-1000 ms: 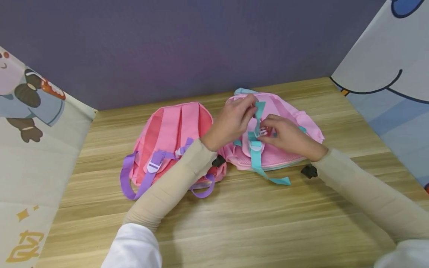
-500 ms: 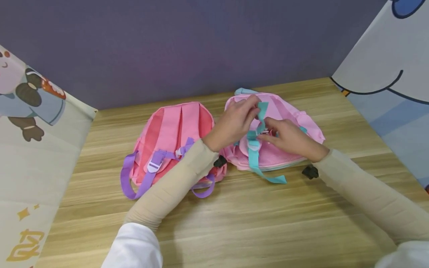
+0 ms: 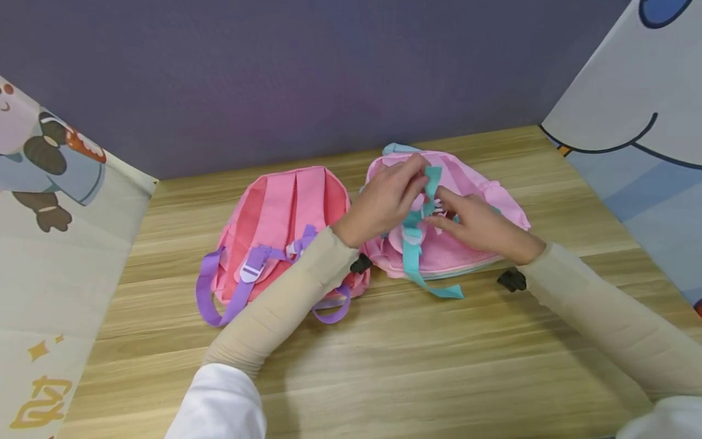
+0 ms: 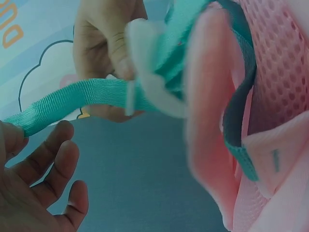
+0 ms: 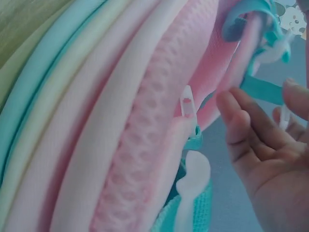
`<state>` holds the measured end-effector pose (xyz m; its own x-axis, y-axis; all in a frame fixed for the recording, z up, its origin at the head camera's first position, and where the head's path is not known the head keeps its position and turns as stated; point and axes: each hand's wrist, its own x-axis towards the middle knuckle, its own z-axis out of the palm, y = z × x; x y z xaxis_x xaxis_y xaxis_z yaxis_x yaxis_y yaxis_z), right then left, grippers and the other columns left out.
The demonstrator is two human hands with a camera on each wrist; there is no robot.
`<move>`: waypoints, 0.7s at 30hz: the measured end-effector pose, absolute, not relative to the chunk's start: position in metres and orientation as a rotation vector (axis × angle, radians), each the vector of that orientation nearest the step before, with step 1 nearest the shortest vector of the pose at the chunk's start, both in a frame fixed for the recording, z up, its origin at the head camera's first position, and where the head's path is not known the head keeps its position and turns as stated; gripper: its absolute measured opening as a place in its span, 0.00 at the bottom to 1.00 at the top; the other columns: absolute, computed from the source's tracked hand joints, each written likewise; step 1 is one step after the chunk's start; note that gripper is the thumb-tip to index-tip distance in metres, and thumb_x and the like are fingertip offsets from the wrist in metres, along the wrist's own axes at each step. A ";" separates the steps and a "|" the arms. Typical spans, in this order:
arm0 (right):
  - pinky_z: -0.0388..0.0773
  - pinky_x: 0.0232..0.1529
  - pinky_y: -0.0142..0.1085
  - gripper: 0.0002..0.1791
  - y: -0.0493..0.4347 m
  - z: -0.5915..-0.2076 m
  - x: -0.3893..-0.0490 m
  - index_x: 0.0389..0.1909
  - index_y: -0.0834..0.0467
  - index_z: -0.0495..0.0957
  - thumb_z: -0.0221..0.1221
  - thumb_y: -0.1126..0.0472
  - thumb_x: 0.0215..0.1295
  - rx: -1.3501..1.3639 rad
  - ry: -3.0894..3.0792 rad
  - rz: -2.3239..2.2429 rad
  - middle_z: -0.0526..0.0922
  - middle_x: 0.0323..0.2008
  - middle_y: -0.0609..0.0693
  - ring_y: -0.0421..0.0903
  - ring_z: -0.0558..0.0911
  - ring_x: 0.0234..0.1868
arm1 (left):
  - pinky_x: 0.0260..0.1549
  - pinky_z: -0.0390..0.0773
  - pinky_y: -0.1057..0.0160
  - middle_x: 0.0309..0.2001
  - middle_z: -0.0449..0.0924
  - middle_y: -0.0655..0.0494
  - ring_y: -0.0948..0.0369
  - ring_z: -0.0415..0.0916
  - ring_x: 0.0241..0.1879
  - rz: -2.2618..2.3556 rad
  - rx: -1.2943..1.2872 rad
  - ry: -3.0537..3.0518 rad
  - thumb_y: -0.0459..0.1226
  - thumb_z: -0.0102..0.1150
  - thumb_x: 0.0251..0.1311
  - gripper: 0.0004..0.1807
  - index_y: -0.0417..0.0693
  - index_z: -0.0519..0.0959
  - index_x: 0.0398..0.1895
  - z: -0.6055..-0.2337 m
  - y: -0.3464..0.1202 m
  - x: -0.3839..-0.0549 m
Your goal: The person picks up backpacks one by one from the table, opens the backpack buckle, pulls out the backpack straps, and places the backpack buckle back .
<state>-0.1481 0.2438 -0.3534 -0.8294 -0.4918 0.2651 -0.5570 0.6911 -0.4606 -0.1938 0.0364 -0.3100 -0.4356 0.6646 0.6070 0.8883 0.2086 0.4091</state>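
Observation:
A light pink backpack (image 3: 507,210) with teal trim lies at the table's rear, right of centre. My left hand (image 3: 386,195) pinches the end part of a teal strap (image 4: 63,104) between thumb and index finger; its other fingers are loosely bent in the left wrist view. My right hand (image 3: 477,222) pinches a small white plastic buckle (image 5: 285,117) threaded on that strap, its fingers partly hiding it. A second teal strap (image 3: 414,259) hangs from a white adjuster (image 3: 412,234) down onto the table. Another white buckle piece (image 5: 194,169) shows on the bag's near side.
Left of it, a coral-pink backpack (image 3: 293,204) with purple straps (image 3: 207,286) lies on the wooden table (image 3: 384,372), partly under my left forearm. A dark panel (image 3: 329,79) stands behind, with printed panels (image 3: 44,256) at both sides.
Both hands have shifted slightly right with the pinched teal strap. The hanging teal strap's end has slid a little left, and the white adjuster has moved left too.

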 end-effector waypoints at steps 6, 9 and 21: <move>0.70 0.24 0.34 0.16 0.243 -0.353 -0.147 0.51 0.56 0.64 0.57 0.58 0.67 0.857 -2.806 0.865 0.77 0.22 0.45 0.39 0.73 0.20 | 0.31 0.66 0.69 0.26 0.68 0.57 0.63 0.66 0.27 -1.055 -1.469 -2.200 0.34 0.46 0.70 0.03 0.42 0.68 0.40 -0.310 0.038 -0.194; 0.69 0.24 0.34 0.12 0.242 -0.353 -0.147 0.45 0.56 0.64 0.54 0.56 0.69 0.806 -2.803 0.917 0.78 0.21 0.47 0.39 0.73 0.20 | 0.31 0.66 0.69 0.26 0.69 0.56 0.63 0.66 0.27 -1.055 -1.455 -2.241 0.33 0.44 0.70 0.04 0.41 0.69 0.42 -0.309 0.038 -0.194; 0.73 0.31 0.40 0.14 0.239 -0.354 -0.143 0.36 0.58 0.76 0.52 0.50 0.70 0.602 -2.854 0.904 0.81 0.31 0.52 0.45 0.76 0.28 | 0.31 0.70 0.69 0.30 0.76 0.57 0.63 0.71 0.30 -0.659 -1.463 -2.858 0.42 0.58 0.62 0.12 0.45 0.75 0.44 -0.324 0.043 -0.195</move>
